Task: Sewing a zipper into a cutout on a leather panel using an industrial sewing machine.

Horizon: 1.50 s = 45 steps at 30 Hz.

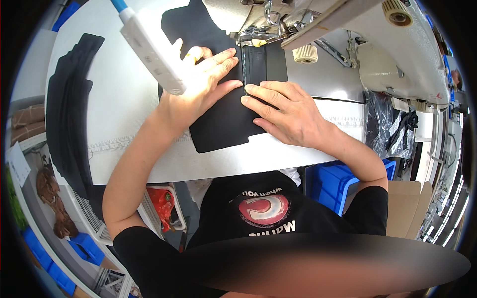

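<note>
A piece of black fabric (218, 126) lies on the white table, its far part under the sewing machine's presser foot (256, 40). Along it runs a dark zipper (244, 67), lined up toward the foot. My left hand (202, 84) rests on the cloth just left of the zipper, fingers stretched and thumb apart. On the other side, my right hand (293, 111) lies with fingers extended, its fingertips pressing at the zipper's near end. Both hands touch the fabric without gripping it. A white lamp covers part of my left hand and wrist.
The white lamp (149, 52) hangs over the table at upper left. A pile of black fabric pieces (69, 114) lies along the left edge. Right of the table are a clear plastic bag (390, 126), a blue bin (325, 184) and a cardboard box (407, 208).
</note>
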Tool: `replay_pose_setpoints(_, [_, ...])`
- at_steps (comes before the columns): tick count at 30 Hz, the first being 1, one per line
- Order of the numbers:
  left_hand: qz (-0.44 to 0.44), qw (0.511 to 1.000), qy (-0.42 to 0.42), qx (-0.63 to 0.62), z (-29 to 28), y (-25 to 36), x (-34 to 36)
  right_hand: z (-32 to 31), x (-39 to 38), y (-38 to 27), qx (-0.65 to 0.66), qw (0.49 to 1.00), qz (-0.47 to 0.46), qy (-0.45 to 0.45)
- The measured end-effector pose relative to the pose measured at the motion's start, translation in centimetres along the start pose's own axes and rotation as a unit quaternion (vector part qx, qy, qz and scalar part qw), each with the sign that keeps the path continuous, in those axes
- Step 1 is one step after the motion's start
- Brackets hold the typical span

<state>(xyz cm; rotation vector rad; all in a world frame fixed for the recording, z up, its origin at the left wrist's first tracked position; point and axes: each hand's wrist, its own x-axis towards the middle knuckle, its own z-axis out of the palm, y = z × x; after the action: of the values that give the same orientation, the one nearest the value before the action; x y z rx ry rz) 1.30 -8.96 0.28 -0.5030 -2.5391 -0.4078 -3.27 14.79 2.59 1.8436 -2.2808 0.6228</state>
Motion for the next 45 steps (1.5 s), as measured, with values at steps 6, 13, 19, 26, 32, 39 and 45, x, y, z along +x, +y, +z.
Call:
replay_pose_setpoints(6, [0.043,0.997,0.038,0.058,0.7,-0.6,0.4,0.3,0.4,1.0,0.001,1.000,0.012,-0.013])
replay_pose_setpoints(13, [0.043,0.996,0.075,0.017,1.0,-0.7,0.5,0.6,1.0,2.1,-0.011,1.000,0.009,0.003])
replay_pose_setpoints(19, [0.038,0.998,0.041,0.035,0.6,-0.1,0.4,0.6,1.7,3.0,-0.027,1.000,0.006,0.013])
replay_pose_setpoints(26, [0.009,1.000,-0.008,-0.016,-0.5,1.9,-0.2,0.8,2.1,4.2,-0.017,1.000,0.012,0.019])
replay_pose_setpoints(32, [-0.032,0.999,-0.023,0.001,-0.6,2.4,0.3,1.5,2.5,5.0,-0.014,0.998,0.015,0.055])
replay_pose_setpoints(39, [-0.040,0.999,-0.032,0.006,-0.3,1.5,1.2,-1.5,2.8,5.3,0.312,0.907,0.282,0.034])
replay_pose_setpoints(45, [-0.045,0.998,-0.038,0.017,0.2,0.6,1.5,-1.5,3.4,7.2,0.623,0.654,0.428,0.045])
